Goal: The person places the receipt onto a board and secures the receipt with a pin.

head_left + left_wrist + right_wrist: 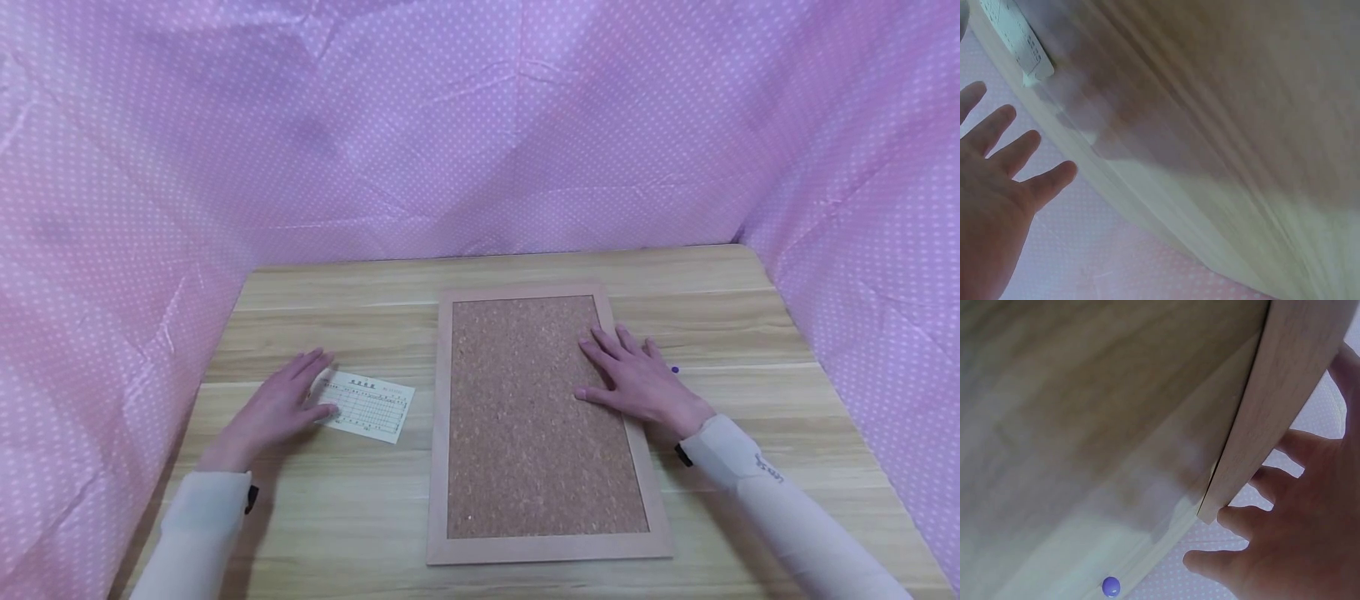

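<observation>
A framed cork board (540, 433) lies flat on the table, its long side running away from me. Over its right edge my right hand (633, 379) is spread, fingers apart, reaching across the frame onto the cork in the head view. Just right of that hand sits a small purple pushpin or ball (1111, 587). To the left of the board lies a printed paper slip (367, 407) with a ruled grid. My left hand (281, 408) is at the slip's left end, fingers extended, thumb overlapping the paper in the head view. Neither hand grips anything.
The wood-grain table (337, 517) has rounded far corners. Pink dotted cloth (480, 125) hangs behind it and along both sides. A gap of bare wood separates the slip from the board's left frame.
</observation>
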`<state>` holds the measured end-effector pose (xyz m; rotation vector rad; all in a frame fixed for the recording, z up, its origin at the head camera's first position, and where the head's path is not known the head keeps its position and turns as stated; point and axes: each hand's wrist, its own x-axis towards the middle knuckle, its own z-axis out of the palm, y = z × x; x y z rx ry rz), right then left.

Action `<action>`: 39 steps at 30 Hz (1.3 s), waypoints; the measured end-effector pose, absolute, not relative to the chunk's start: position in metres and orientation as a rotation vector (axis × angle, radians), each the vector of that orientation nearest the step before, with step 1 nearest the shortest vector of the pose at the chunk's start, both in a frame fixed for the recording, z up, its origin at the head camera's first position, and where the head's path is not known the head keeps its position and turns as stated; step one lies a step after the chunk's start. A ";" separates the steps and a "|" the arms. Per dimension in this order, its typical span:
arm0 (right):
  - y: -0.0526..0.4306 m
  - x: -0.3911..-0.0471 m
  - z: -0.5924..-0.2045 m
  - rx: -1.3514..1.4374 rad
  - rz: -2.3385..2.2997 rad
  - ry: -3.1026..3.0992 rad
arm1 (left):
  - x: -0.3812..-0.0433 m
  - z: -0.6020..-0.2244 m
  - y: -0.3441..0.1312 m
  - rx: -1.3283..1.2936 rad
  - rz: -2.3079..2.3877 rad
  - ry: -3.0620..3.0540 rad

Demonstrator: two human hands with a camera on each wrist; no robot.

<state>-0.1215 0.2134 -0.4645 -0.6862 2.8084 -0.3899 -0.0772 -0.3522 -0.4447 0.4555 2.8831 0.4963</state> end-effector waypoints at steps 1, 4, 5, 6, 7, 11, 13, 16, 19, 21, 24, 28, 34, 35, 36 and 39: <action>0.214 -0.121 -0.465 -0.684 -0.393 2.807 | -0.077 -0.444 -0.352 0.453 0.498 2.872; 0.213 -0.121 -0.464 -0.682 -0.391 2.806 | -0.078 -0.444 -0.354 0.454 0.493 2.855; 0.213 -0.121 -0.464 -0.682 -0.389 2.807 | -0.078 -0.444 -0.354 0.459 0.494 2.850; 0.213 -0.121 -0.464 -0.683 -0.387 2.808 | -0.077 -0.445 -0.355 0.460 0.495 2.846; 0.213 -0.121 -0.464 -0.684 -0.383 2.810 | -0.077 -0.445 -0.355 0.459 0.493 2.843; 0.212 -0.121 -0.464 -0.686 -0.377 2.812 | -0.076 -0.444 -0.355 0.454 0.486 2.826; 0.212 -0.120 -0.463 -0.685 -0.377 2.811 | -0.076 -0.444 -0.355 0.454 0.472 2.820; 0.212 -0.120 -0.463 -0.684 -0.382 2.810 | -0.076 -0.444 -0.354 0.460 0.452 2.820; 0.212 -0.120 -0.463 -0.685 -0.384 2.811 | -0.077 -0.444 -0.353 0.459 0.442 2.829; 0.212 -0.120 -0.463 -0.688 -0.381 2.814 | -0.077 -0.444 -0.353 0.458 0.450 2.831; 0.212 -0.121 -0.463 -0.689 -0.380 2.814 | -0.077 -0.444 -0.352 0.444 0.477 2.830; 0.212 -0.121 -0.463 -0.687 -0.377 2.815 | -0.076 -0.444 -0.352 0.439 0.519 2.839; 0.212 -0.121 -0.463 -0.684 -0.369 2.821 | -0.077 -0.448 -0.352 0.442 0.581 2.868; 0.212 -0.121 -0.463 -0.686 -0.366 2.823 | -0.077 -0.449 -0.352 0.436 0.583 2.870; 0.212 -0.121 -0.463 -0.686 -0.364 2.824 | -0.077 -0.449 -0.352 0.426 0.581 2.871; 0.212 -0.121 -0.463 -0.689 -0.359 2.826 | -0.078 -0.450 -0.353 0.395 0.568 2.867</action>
